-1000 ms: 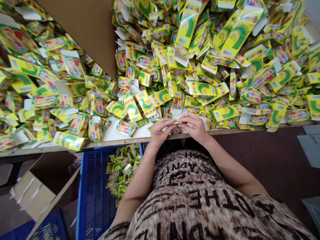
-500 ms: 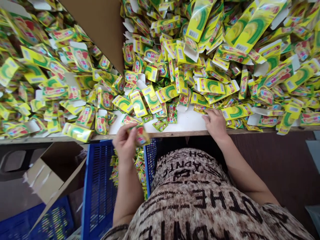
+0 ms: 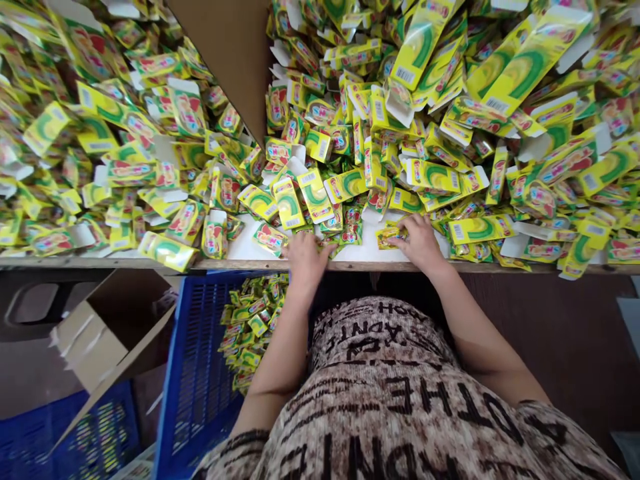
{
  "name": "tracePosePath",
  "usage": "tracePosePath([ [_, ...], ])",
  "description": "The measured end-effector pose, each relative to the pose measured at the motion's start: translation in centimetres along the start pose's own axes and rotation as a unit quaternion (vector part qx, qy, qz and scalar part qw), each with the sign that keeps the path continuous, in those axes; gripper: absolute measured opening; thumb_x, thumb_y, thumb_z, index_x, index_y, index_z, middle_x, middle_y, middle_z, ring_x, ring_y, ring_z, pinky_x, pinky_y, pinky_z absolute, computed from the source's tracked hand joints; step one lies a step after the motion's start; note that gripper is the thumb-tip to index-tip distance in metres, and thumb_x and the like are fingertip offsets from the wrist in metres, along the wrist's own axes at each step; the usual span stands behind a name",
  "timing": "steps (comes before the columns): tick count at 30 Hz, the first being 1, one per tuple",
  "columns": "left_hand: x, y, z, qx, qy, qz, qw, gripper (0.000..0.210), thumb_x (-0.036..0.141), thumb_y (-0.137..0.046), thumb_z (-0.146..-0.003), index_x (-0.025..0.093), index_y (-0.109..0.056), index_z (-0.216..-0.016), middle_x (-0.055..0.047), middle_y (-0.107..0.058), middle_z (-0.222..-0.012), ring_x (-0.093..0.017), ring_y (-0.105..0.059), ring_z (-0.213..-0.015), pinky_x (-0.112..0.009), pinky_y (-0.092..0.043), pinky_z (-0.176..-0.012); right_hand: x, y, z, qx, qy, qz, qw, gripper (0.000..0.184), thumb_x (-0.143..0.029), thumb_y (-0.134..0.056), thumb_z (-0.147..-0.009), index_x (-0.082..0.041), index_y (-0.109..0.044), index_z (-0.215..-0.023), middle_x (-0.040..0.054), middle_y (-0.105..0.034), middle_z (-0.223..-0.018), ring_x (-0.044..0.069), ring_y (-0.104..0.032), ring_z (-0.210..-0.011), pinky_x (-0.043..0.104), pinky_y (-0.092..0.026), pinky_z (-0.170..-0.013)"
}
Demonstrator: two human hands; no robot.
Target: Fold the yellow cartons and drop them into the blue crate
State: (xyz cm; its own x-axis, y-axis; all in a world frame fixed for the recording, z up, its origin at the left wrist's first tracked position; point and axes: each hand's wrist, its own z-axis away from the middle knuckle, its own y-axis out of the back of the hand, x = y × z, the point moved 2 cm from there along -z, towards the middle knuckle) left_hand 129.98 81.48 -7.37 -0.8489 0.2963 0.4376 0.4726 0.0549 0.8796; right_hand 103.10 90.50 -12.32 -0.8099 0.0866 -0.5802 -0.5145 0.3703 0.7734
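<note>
My left hand (image 3: 306, 261) is at the table's front edge, fingers pointing away and thumb spread to the side. It reaches over small green sachets (image 3: 351, 232), and its fingertips are partly hidden among them. A small yellow-and-red packet (image 3: 388, 236) lies on the white tabletop (image 3: 367, 252), and the bent fingers and thumb of my right hand (image 3: 423, 245) close on its right end. Just beyond my left hand several small yellow-and-green boxes (image 3: 288, 204) lie loosely. One printed box (image 3: 270, 239) touches the tabletop left of my left fingers.
Heaped yellow-and-green boxes (image 3: 433, 175) cover most of the table, with a brown cardboard divider (image 3: 227, 63) rising between two piles. Below the edge stands a blue plastic crate (image 3: 187, 360) holding small packets (image 3: 255, 323). An open cardboard box (image 3: 93, 347) sits to its left.
My left hand has moved from above the crate, where it held a small box, to the sachets on the table, without that box. My right hand has shifted slightly left, the yellow packet with it.
</note>
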Motion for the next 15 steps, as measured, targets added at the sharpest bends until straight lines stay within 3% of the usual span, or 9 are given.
tracePosePath([
  [4, 4.2, -3.6, -0.3, -0.148, -0.002, 0.202, 0.968, 0.034, 0.028, -0.087, -0.061, 0.02, -0.062, -0.083, 0.002, -0.056, -0.068, -0.019, -0.055, -0.07, -0.03, -0.04, -0.071, 1.2, 1.8, 1.3, 0.058, -0.043, -0.082, 0.994, 0.027, -0.045, -0.071, -0.082, -0.02, -0.061, -0.079, 0.0098, -0.065, -0.092, 0.028, -0.056, -0.098, 0.045, -0.046, -0.091],
  [7, 5.5, -4.4, 0.3, -0.208, 0.03, 0.346, 0.914, 0.032, 0.029, -0.081, -0.068, 0.019, -0.063, -0.092, 0.008, -0.048, -0.055, -0.012, -0.046, -0.054, -0.024, -0.035, -0.059, 1.2, 3.2, 2.3, 0.127, -0.128, -0.249, 0.952, 0.028, -0.043, -0.075, -0.077, -0.021, -0.059, -0.084, 0.0036, -0.067, -0.084, 0.021, -0.061, -0.083, 0.038, -0.051, -0.081],
  [9, 6.2, -4.3, 0.7, -0.223, 0.056, 0.415, 0.88, 0.036, 0.034, -0.08, -0.07, 0.017, -0.064, -0.097, 0.008, -0.05, -0.054, -0.01, -0.047, -0.052, -0.022, -0.036, -0.056, 0.4, 3.3, 2.6, 0.097, -0.17, -0.391, 0.899, 0.037, -0.045, -0.081, -0.07, -0.021, -0.061, -0.089, 0.0007, -0.068, -0.08, 0.018, -0.063, -0.076, 0.034, -0.054, -0.075],
  [12, 7.3, -4.2, 1.3, -0.234, 0.086, 0.468, 0.848, 0.041, 0.034, -0.084, -0.065, 0.016, -0.062, -0.094, 0.006, -0.058, -0.058, -0.01, -0.054, -0.054, -0.021, -0.041, -0.056, -1.7, 2.2, 2.5, -0.005, -0.198, -0.525, 0.828, 0.047, -0.044, -0.09, -0.057, -0.02, -0.063, -0.086, -0.0004, -0.07, -0.076, 0.017, -0.066, -0.073, 0.03, -0.056, -0.071],
  [15, 8.2, -4.4, 1.8, -0.231, 0.115, 0.533, 0.806, 0.041, 0.032, -0.083, -0.064, 0.019, -0.054, -0.09, 0.005, -0.065, -0.065, -0.011, -0.061, -0.058, -0.022, -0.048, -0.059, -2.9, 0.9, 2.3, 0.002, -0.24, -0.563, 0.791, 0.053, -0.04, -0.093, -0.049, -0.02, -0.06, -0.085, -0.0027, -0.07, -0.074, 0.014, -0.064, -0.067, 0.027, -0.055, -0.063],
])
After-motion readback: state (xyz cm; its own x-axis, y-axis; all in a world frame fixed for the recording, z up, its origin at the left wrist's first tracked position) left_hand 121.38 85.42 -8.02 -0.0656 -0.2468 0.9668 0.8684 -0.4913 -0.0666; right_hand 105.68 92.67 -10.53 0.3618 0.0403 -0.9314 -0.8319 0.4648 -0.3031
